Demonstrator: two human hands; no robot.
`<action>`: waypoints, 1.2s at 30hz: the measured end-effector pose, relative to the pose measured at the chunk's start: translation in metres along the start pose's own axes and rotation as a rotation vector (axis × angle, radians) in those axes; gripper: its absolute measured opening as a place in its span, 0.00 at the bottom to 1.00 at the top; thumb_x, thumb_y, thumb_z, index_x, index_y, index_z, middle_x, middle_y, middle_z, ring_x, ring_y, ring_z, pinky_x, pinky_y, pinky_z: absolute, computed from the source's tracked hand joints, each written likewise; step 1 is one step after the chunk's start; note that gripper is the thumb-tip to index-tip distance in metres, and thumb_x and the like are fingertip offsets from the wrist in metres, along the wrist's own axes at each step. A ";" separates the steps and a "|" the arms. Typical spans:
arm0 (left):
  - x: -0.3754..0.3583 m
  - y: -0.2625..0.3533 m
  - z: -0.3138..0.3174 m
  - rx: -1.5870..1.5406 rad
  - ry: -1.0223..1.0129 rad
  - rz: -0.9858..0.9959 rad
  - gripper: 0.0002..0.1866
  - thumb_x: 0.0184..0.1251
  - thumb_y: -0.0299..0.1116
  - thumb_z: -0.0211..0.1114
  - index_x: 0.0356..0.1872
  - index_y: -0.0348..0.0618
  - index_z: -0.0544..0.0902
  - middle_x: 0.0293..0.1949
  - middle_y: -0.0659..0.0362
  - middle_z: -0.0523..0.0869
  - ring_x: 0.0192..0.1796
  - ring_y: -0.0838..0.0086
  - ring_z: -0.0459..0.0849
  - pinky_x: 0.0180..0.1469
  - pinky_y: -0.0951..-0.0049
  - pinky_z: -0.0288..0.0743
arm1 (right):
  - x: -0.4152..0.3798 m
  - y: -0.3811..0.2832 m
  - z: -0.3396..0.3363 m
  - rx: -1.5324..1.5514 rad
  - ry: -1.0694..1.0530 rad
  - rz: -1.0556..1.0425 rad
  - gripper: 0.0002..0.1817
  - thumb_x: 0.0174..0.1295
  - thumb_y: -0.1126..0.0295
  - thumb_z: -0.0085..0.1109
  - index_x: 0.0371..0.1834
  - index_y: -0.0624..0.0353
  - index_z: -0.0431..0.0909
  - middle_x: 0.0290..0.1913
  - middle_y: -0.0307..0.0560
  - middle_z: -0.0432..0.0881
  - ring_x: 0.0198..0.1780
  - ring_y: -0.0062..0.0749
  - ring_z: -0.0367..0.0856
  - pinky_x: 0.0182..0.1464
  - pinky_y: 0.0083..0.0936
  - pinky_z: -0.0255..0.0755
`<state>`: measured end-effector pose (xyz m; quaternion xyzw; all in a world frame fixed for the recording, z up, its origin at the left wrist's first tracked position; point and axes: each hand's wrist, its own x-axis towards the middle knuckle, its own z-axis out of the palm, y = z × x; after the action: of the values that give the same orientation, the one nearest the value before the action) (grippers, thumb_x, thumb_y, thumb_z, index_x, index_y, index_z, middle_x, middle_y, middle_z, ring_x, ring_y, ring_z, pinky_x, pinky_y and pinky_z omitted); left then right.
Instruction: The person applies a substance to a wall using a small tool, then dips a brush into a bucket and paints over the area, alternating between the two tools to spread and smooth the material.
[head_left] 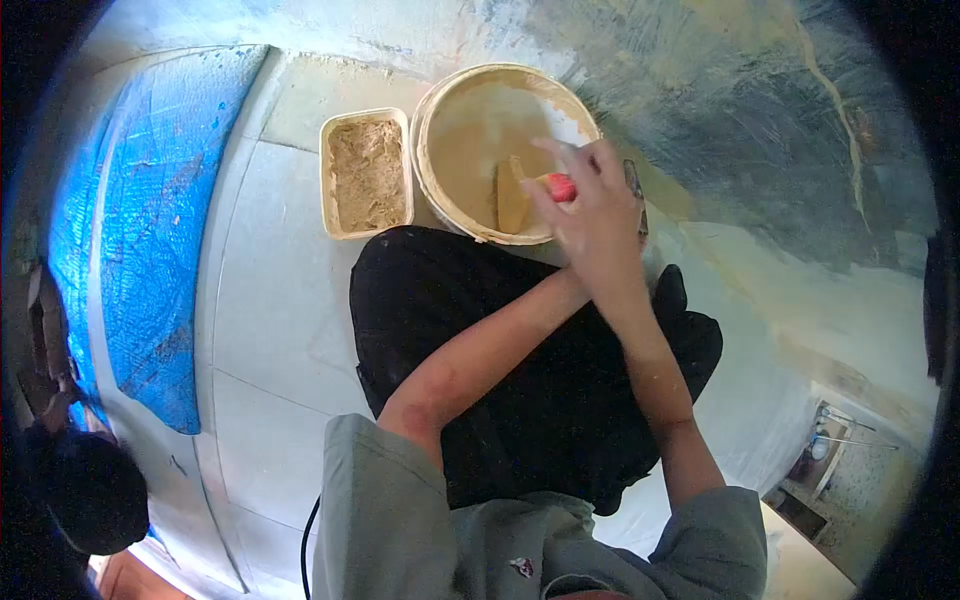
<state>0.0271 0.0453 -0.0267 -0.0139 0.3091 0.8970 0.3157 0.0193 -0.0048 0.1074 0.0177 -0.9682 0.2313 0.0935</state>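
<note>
My right hand (600, 215) is over the right rim of a round bucket (425, 165), its fingers spread and slightly blurred. Between its thumb and fingers shows the red end (562, 187) of a handle, and I see no firm grip on it. Beside it, a flat tool coated in beige (512, 200) leans inside the bucket, apparently part of the same tool. My left forearm (500, 325) crosses beneath my right wrist, and the left hand is hidden behind the right. A dark, flat-edged tool (634, 180) shows just past the right hand; what holds it is hidden.
Left of the bucket stands a rectangular tub (368, 175) of rough beige paste. A blue tarp (160, 240) lies further left on the pale floor (275, 290). A smeared grey wall (740, 110) rises close at the right. My black-trousered legs (540, 420) are in front of the bucket.
</note>
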 end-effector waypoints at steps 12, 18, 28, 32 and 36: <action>-0.025 0.038 0.023 0.101 0.159 -0.010 0.14 0.71 0.36 0.50 0.22 0.46 0.69 0.15 0.64 0.70 0.15 0.77 0.68 0.18 0.76 0.62 | -0.006 0.000 0.010 0.044 -0.006 -0.117 0.16 0.58 0.57 0.58 0.39 0.58 0.77 0.31 0.45 0.78 0.34 0.46 0.80 0.37 0.36 0.75; -0.022 0.030 0.023 0.167 0.173 0.010 0.14 0.70 0.36 0.50 0.23 0.46 0.69 0.16 0.64 0.70 0.15 0.77 0.69 0.18 0.76 0.63 | -0.003 -0.012 -0.014 0.152 0.215 -0.222 0.10 0.52 0.73 0.65 0.38 0.59 0.80 0.30 0.46 0.79 0.29 0.36 0.80 0.31 0.23 0.72; -0.002 0.024 0.023 0.287 0.186 0.035 0.12 0.70 0.37 0.50 0.26 0.46 0.69 0.17 0.64 0.71 0.16 0.76 0.70 0.19 0.75 0.64 | 0.007 0.007 -0.011 0.141 0.252 -0.302 0.11 0.52 0.68 0.65 0.37 0.56 0.79 0.31 0.44 0.80 0.28 0.35 0.80 0.29 0.28 0.74; -0.011 0.017 0.017 0.344 0.214 0.045 0.12 0.70 0.38 0.50 0.26 0.46 0.70 0.18 0.64 0.71 0.16 0.76 0.70 0.20 0.75 0.65 | 0.000 0.001 -0.015 0.138 0.284 -0.271 0.10 0.52 0.69 0.66 0.37 0.56 0.79 0.29 0.44 0.79 0.26 0.34 0.79 0.28 0.27 0.73; 0.007 0.013 0.021 0.379 0.201 0.046 0.12 0.70 0.38 0.51 0.27 0.46 0.70 0.18 0.64 0.71 0.17 0.76 0.70 0.20 0.75 0.65 | 0.008 0.012 -0.017 0.204 0.312 -0.291 0.10 0.51 0.68 0.66 0.36 0.56 0.79 0.28 0.43 0.78 0.25 0.33 0.78 0.26 0.26 0.72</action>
<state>0.0170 0.0530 -0.0045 -0.0365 0.5026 0.8238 0.2597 0.0129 0.0138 0.1184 0.1304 -0.9009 0.3120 0.2720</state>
